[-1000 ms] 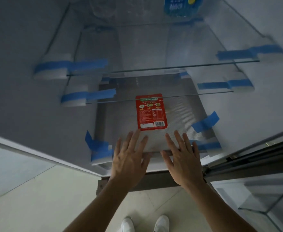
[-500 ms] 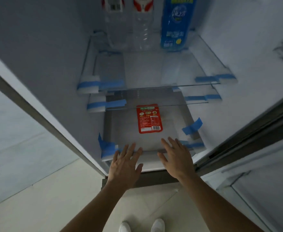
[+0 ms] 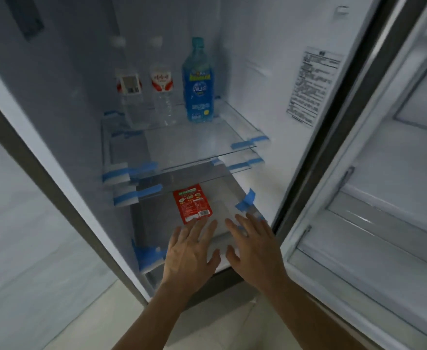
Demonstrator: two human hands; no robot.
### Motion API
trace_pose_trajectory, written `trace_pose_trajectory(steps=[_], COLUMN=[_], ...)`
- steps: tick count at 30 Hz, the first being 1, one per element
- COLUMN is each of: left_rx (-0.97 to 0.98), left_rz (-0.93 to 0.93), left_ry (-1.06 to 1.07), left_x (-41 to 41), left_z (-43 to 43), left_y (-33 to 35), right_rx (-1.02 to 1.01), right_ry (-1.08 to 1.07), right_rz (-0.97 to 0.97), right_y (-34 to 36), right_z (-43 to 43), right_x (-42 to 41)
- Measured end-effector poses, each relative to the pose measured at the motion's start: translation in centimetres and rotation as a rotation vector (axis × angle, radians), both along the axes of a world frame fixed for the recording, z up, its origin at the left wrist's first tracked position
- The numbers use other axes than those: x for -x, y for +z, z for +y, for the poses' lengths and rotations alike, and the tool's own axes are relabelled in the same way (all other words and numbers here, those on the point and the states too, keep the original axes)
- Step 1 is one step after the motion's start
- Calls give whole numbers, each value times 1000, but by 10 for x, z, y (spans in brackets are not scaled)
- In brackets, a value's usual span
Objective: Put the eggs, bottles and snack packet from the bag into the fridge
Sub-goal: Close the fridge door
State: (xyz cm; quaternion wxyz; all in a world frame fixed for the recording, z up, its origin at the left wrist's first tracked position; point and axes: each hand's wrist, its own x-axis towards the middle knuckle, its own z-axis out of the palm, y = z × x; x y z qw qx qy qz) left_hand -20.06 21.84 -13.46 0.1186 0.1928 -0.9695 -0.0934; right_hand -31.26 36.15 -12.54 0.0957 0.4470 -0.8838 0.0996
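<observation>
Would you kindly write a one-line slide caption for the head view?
Left hand and right hand, open, hover near the red snack packet low in the fridge; three bottles stand above.

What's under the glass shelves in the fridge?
A red snack packet lies flat on the bottom shelf. The left hand and right hand cover the shelf's front, so anything there is hidden.

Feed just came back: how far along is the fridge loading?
Done: two clear bottles and the blue bottle stand on the upper glass shelf; the red snack packet lies on the bottom shelf. In hand: nothing, left hand and right hand open. Left: no eggs visible.
</observation>
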Motion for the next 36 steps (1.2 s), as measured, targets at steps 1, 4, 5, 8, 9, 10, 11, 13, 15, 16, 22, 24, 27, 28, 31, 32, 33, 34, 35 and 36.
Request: trace_pose_trajectory(steps=[1, 4, 5, 8, 9, 10, 11, 13, 15, 16, 22, 24, 27, 28, 31, 32, 33, 34, 35, 36], left_rx=[8, 39, 48, 71, 77, 78, 81, 92, 72, 63, 97, 111, 113, 103, 94, 105, 115, 123, 126, 127], left_rz=[15, 85, 95, 89, 86, 94, 115, 148, 142, 143, 216, 262, 362, 405, 523, 540, 540, 527, 503, 474], left_ry=[-28, -123, -153, -225, -256, -289, -323, -380, -427, -449, -617, -648, -684, -700, -755, -767, -777, -783, -786, -789], left_x=[2, 7, 10, 19, 23, 27, 31, 39, 45, 47, 46, 49, 55, 57, 65, 69, 73, 79, 86, 93], left_z=[7, 27, 33, 54, 64, 74, 86, 110, 136, 149, 230, 247, 265, 270, 283, 285, 287, 287, 287, 286], left_y=[2, 15, 18, 25, 27, 30, 32, 34, 35, 35, 49, 60, 83, 93, 123, 132, 139, 145, 149, 151], right_rx=[13, 67, 78, 120, 141, 163, 181, 183, 168, 167, 221, 255, 360, 382, 398, 384, 363, 340, 317, 291], right_ry=[-26, -100, -127, -224, -255, -285, -314, -383, -460, -495, -603, -617, -625, -625, -636, -652, -672, -691, -710, -729], right_rz=[7, 41, 46, 66, 80, 93, 103, 101, 85, 79, 149, 198, 316, 353, 425, 426, 413, 395, 374, 355], right_y=[2, 12, 15, 21, 22, 22, 22, 22, 23, 23, 44, 60, 92, 104, 136, 143, 149, 153, 156, 157], right_z=[10, 39, 48, 81, 94, 107, 122, 152, 183, 200, 285, 303, 321, 326, 339, 343, 347, 351, 353, 355], right_x=[-3, -7, -8, -11, -13, -14, -15, -18, -23, -27, -61, -67, -73, -75, -71, -67, -62, -57, -52, -46])
